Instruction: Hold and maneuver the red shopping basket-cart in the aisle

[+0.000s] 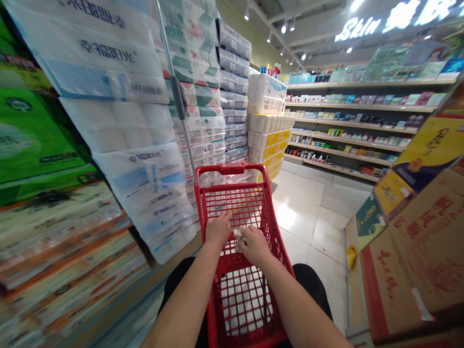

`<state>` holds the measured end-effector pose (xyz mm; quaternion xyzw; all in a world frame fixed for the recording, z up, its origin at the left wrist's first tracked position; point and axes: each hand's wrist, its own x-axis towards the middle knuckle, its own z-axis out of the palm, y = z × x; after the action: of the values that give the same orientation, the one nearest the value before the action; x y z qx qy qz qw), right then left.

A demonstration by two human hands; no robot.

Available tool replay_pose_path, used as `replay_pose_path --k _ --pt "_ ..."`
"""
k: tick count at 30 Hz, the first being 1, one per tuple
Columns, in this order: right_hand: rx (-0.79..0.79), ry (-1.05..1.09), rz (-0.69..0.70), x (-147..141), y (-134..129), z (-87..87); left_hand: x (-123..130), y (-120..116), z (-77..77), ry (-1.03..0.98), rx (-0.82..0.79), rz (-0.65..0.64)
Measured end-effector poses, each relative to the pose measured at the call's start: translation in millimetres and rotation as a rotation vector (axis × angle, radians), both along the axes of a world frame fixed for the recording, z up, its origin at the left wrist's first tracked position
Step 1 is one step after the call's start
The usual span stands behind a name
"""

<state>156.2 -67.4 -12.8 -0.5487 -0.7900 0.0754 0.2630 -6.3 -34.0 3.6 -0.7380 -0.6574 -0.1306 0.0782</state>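
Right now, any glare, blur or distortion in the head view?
Head view: glare patch on pale tiled floor; glowing white sign blown out; green plastic-wrapped packs at left edge smeared; tall white-wrapped stack leans, likely wide-angle stretch; red plastic mesh basket reads clearer, but crumpled pale item in right hand too soft to identify.

The red plastic basket (276, 223) has open grid panels, with its handle (232, 169) at 12 o'clock and its longer part stretching toward 6 o'clock. A small, crumpled, whitish wad (238, 235) sits near the basket's middle, pinched in the right hand (252, 244).
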Motion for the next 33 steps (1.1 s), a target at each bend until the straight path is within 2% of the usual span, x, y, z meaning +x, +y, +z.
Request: replay_pose_path --k 2,6,8,11,12,16,17,18,21,23,25,27,28,30,33 --pt "0.030 0.007 -0.021 -0.6 0.2 0.3 0.3 -0.1 -0.5 0.012 0.002 -0.010" --pt "0.057 0.022 -0.270 3.5 4.0 1.5 0.6 1.4 -3.1 0.024 0.009 -0.018" --pt "0.034 0.018 -0.212 3.0 3.3 -0.1 0.8 2.3 -4.3 0.030 0.015 -0.015" --pt "0.050 0.007 -0.010 1.0 1.4 -2.8 1.2 2.3 -4.6 0.029 0.029 -0.014" --pt "0.071 0.006 -0.004 1.4 1.6 -2.8 1.4 1.8 -4.4 0.025 0.030 -0.013" --pt "0.084 0.010 -0.258 7.4 5.8 -0.2 1.9 0.5 -3.1 0.005 0.023 -0.007" --pt "0.065 0.006 -0.280 8.0 6.1 0.0 1.9 0.5 -2.9 0.003 0.023 -0.005" --pt "0.047 0.001 -0.257 7.8 5.6 -0.3 1.9 0.6 -2.7 0.001 0.021 -0.004" --pt "0.050 -0.021 -0.039 4.1 1.9 -1.8 2.0 0.5 -2.1 -0.003 0.003 0.000" --pt "0.110 -0.034 0.008 3.6 0.8 -1.2 2.2 0.0 -1.7 -0.007 -0.003 -0.002" --pt "0.154 -0.038 -0.111 6.6 2.4 0.6 2.4 -0.6 -1.6 -0.008 0.004 -0.007" --pt "0.142 -0.038 -0.263 10.1 4.8 1.7 2.4 -0.7 -2.1 -0.005 0.010 -0.006" --pt "0.117 -0.037 -0.294 10.5 5.3 1.3 2.2 -0.5 -2.5 -0.004 0.011 -0.004" --pt "0.060 -0.031 -0.232 7.8 4.0 -1.3 1.9 0.2 -3.3 -0.003 0.011 -0.002" --pt "0.042 -0.024 -0.012 -0.5 -0.4 -5.6 1.5 0.5 -3.5 -0.004 0.013 -0.010"
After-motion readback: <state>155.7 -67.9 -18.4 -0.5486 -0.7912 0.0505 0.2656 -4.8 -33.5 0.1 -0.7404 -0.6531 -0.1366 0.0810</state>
